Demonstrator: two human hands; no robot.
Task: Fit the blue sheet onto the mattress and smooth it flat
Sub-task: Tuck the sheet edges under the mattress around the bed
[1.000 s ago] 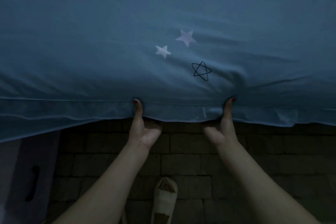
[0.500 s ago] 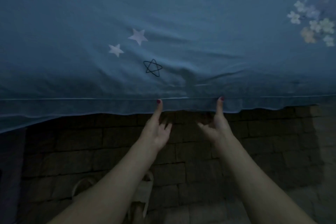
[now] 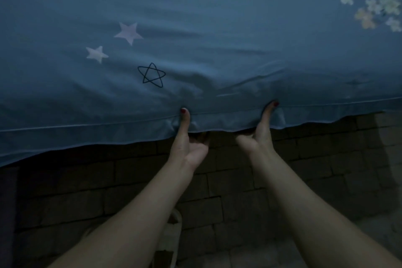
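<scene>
Left hand [image 3: 188,146] and right hand [image 3: 258,137] pinched the sheet [image 3: 217,28] hem, thumbs on top, fingers beneath; brick floor [image 3: 239,180] below.

We see our left hand [image 3: 187,143] and right hand [image 3: 260,135] pinching the blue sheet's [image 3: 217,17] hanging hem; thumbs on top; brick floor [image 3: 239,191] below.

Two bare forearms are extended from the near edge toward the far side, converging slightly. The left hand [image 3: 188,144] is turned palm inward, its thumb, tipped with a red-painted nail, laid upward over the hem of the blue cotton sheet [image 3: 217,28] while the fingers are curled beneath. The right hand [image 3: 260,137] is posed as a mirror image, thumb on top, fingers tucked under the hem.
</scene>
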